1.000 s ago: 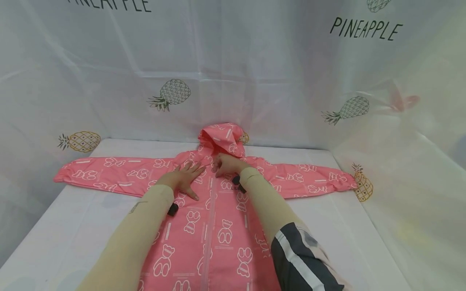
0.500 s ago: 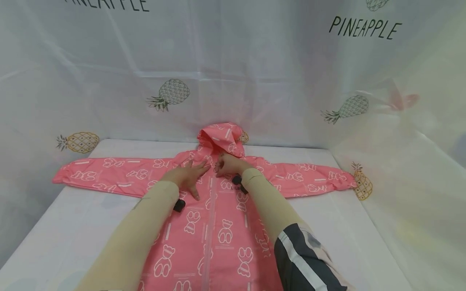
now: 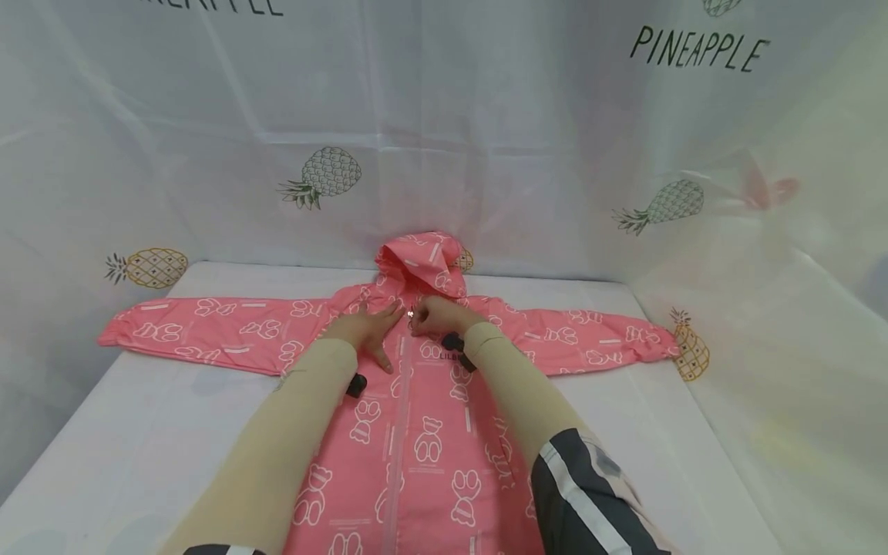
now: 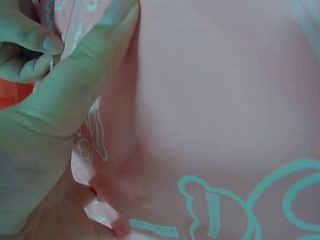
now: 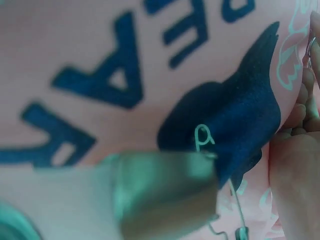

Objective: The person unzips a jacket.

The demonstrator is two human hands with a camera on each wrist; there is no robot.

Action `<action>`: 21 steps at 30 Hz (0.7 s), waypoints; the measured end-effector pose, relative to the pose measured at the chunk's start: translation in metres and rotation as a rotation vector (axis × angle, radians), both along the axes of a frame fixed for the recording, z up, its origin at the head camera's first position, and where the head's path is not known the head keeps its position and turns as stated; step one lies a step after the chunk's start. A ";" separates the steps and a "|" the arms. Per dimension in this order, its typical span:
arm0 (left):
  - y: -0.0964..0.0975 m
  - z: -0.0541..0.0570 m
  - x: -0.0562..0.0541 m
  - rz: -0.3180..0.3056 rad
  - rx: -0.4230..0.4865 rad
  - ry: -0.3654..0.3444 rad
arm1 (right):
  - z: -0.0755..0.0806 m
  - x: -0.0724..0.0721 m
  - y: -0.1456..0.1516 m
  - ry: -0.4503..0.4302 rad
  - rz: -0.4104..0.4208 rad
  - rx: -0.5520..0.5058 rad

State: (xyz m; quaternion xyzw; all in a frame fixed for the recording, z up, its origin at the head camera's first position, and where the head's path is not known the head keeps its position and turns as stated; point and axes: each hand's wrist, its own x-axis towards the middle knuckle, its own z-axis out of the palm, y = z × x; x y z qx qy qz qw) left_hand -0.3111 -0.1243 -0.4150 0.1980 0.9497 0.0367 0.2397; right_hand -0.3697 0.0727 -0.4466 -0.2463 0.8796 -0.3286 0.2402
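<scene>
A pink hooded jacket point(image 3: 430, 401) with white bear outlines lies front up, both sleeves stretched sideways. At its neck, my right hand point(image 3: 444, 316) pinches a small metal zipper pull point(image 4: 51, 63) between thumb and finger, below the hood point(image 3: 423, 258). My left hand point(image 3: 364, 327) rests on the jacket's left chest with fingers spread, its fingertips close beside the zip. The left thumb point(image 4: 75, 80) lies across the fabric in the left wrist view. The right wrist view shows dark lettering point(image 5: 112, 70) on the chest and part of the right hand at the edge.
The jacket is spread on a white-covered table point(image 3: 173, 432). A pale curtain point(image 3: 499, 154) printed with pineapples hangs behind it and along the right side. Small dark wrist cameras point(image 3: 357, 385) sit under both wrists.
My left hand has slid right, closer to the zip. The right hand has shifted slightly right, and a shiny metal spot now shows at its fingertips. The jacket lies nearly as before.
</scene>
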 end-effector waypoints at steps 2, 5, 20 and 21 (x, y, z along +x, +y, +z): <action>0.002 0.003 0.001 -0.002 -0.011 0.005 | 0.001 0.001 0.001 0.008 0.006 0.007; 0.003 0.005 0.003 -0.005 -0.023 0.016 | 0.002 0.002 0.002 -0.004 0.010 0.010; 0.003 0.002 0.003 -0.010 -0.049 0.004 | 0.003 0.018 0.005 0.020 0.123 0.034; 0.003 0.002 0.002 -0.009 -0.052 0.000 | 0.004 0.020 0.005 0.017 0.127 0.036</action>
